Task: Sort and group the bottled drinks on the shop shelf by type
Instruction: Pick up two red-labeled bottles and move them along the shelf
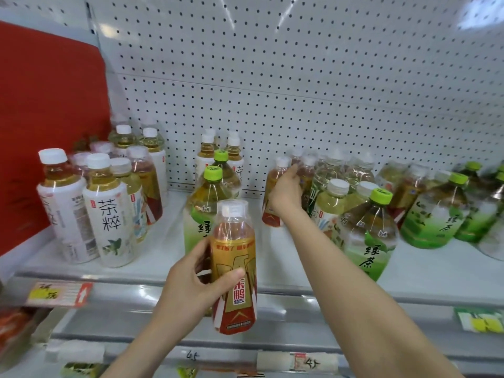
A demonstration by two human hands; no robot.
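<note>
Left hand [195, 279] wrapped around gold-and-red bottle [234, 268] before shelf's [300, 268] front edge; right hand [286, 190], fingers curled, gripping another bottle [274, 192] mid-shelf.

The clear plastic bottle with the gold and red label [234, 271] bears red and white characters and a clear cap. The tall white-labelled tea bottles [109, 214] carry black characters, green leaf prints, white caps and amber liquid. The round green-labelled tea bottles [366, 236] have lime caps. The white pegboard back panel [300, 91] is dotted with dark holes. A plain red board [49, 126] stands left.
</note>
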